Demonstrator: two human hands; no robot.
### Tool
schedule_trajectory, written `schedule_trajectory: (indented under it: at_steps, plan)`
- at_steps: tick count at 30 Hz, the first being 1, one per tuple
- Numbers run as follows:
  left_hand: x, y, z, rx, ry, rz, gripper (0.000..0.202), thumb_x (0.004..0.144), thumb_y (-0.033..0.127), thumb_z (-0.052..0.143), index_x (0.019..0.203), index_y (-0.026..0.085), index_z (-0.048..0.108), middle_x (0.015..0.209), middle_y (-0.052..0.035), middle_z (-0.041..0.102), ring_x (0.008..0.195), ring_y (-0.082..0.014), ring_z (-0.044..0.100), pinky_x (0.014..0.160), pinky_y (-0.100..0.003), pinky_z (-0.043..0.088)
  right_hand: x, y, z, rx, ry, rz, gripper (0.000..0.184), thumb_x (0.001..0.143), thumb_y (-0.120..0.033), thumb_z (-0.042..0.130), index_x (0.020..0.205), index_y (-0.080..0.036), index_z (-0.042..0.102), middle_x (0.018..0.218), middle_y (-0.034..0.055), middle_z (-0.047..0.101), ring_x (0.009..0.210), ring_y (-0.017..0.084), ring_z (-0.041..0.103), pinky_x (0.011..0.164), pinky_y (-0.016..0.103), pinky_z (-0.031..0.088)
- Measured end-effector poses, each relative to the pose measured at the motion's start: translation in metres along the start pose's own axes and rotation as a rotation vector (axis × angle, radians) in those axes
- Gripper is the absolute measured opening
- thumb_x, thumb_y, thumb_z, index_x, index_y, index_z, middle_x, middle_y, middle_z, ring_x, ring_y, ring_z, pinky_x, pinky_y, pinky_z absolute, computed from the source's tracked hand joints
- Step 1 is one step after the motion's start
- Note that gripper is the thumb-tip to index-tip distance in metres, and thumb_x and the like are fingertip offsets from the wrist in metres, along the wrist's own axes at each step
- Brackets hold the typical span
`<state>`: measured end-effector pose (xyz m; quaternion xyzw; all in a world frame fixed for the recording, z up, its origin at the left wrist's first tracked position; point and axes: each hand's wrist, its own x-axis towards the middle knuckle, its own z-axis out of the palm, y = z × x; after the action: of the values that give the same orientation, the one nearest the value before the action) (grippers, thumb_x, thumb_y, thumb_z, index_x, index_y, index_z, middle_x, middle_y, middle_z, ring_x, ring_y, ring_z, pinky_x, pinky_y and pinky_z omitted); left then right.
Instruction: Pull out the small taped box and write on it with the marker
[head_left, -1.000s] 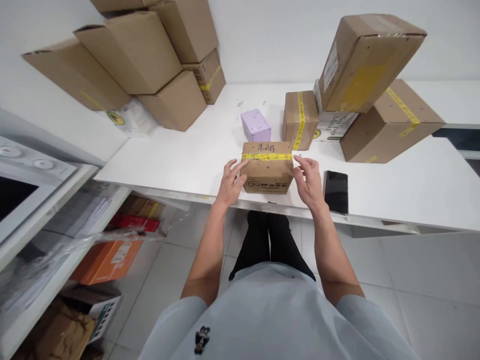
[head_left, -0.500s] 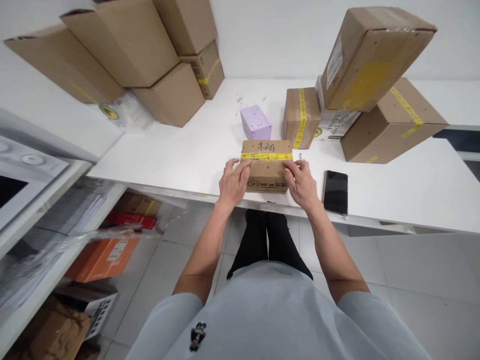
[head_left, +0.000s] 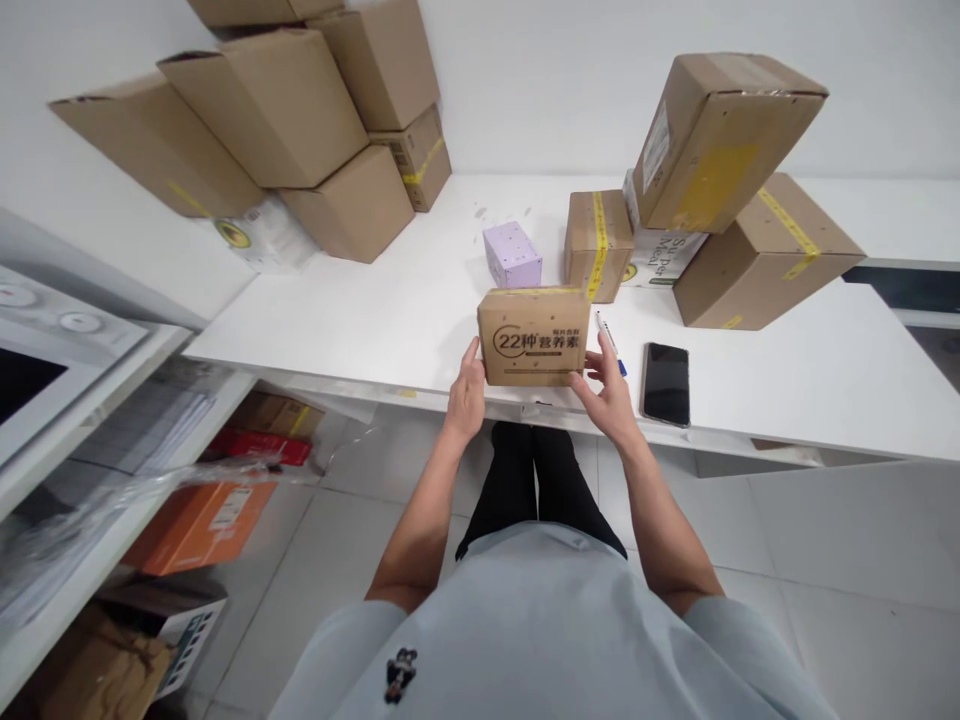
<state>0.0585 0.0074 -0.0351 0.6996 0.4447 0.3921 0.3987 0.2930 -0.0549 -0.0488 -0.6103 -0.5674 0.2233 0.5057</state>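
Observation:
A small cardboard box (head_left: 534, 338) with dark print on its near face is held up over the front edge of the white table (head_left: 375, 320). My left hand (head_left: 468, 392) grips its left side and my right hand (head_left: 609, 390) grips its right side, fingers wrapped behind. Yellow tape runs along the box's top edge. A pen (head_left: 610, 340) lies on the table just right of the box.
A black phone (head_left: 665, 383) lies right of my right hand. A lilac box (head_left: 512, 254) and a taped carton (head_left: 596, 244) stand behind. Stacked cartons fill the back left (head_left: 300, 130) and back right (head_left: 750, 200). Shelving with packages (head_left: 202, 520) stands left.
Both hands closed on the box's sides, then lifted and tipped it toward me, so its printed face now shows instead of the taped top. The pen behind it came into view.

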Motion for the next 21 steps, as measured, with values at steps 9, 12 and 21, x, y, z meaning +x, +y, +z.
schedule_trajectory:
  at_steps: [9,12,21]
  plan:
    - [0.001,0.028,0.004,0.152,0.040,0.049,0.065,0.098,0.066,0.027,0.153,0.032,0.037,0.150,-0.0056,0.052,0.141,-0.0257,0.045,0.117,-0.044,0.037,0.009,-0.018,-0.013,-0.174,0.015,0.013,0.064,0.097,-0.052,0.041,0.154,-0.025,0.032,0.146,0.0157,0.051,0.121,0.026,0.056,0.099,0.046,0.050]
    - [0.007,0.030,0.004,0.201,0.030,0.067,0.064,0.099,0.065,0.024,0.150,0.032,0.042,0.130,-0.0073,0.064,0.127,-0.0257,0.055,0.109,-0.046,0.041,0.014,-0.026,-0.022,-0.251,-0.092,0.010,0.060,0.097,-0.053,0.042,0.152,-0.029,0.035,0.144,0.0137,0.052,0.122,0.027,0.055,0.103,0.050,0.047]
    - [0.016,0.040,0.008,0.500,0.121,0.039,0.075,0.097,0.069,0.011,0.136,0.028,0.061,0.111,-0.0108,0.068,0.107,-0.0295,0.058,0.094,-0.045,0.043,0.026,-0.053,-0.022,-0.504,-0.151,0.145,0.058,0.092,-0.060,0.050,0.141,-0.029,0.049,0.123,0.0141,0.061,0.109,0.032,0.060,0.087,0.047,0.052]
